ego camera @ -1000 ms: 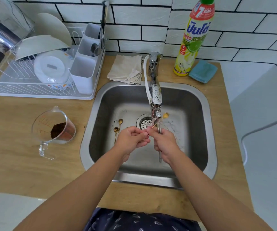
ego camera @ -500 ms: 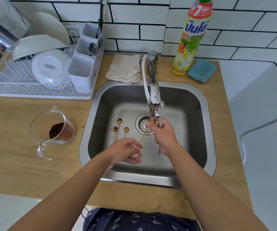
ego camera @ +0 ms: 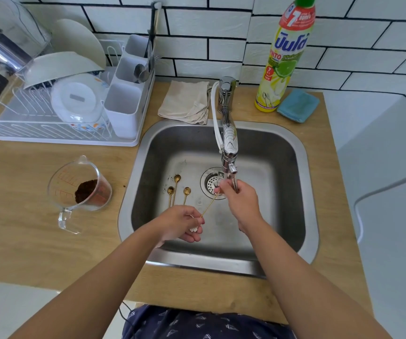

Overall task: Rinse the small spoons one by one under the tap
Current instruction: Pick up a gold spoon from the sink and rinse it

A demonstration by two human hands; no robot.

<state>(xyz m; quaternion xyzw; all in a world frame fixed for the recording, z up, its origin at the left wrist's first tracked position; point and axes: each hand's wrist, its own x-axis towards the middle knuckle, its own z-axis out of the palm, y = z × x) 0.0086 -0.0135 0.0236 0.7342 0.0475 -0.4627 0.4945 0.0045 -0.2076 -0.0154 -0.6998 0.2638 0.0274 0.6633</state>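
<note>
1. Since a second ago we have drawn our left hand back from the tap towards the near wall of the sink. Our hands, which met under the spout, are now apart, joined only by the spoon.
2. We hold one gold spoon slantwise between both hands. Left fingers pinch the handle's end, with a bit of white foam or wad in the palm. Right hand is curled round the bowl end just under the spout, and that bowl is hidden from us.
3. Three more small gold spoons lie on the sink floor, left of the drain, close together with bowls pointing away from us.
4. We judge that we are mid-rinse on one spoon, with three left to do.
5. Next we likely need to keep the bowl in the stream, turn it, then set it aside apart from the unrinsed ones, perhaps in the rack's cutlery holder.
6. Writing: the dish soap bottle bears Thai brand lettering, a large "7" on the red neck label, letters reading "NTO" and a lime picture. The measuring cup, holding brown grounds, has red graduations too small to read.
</note>
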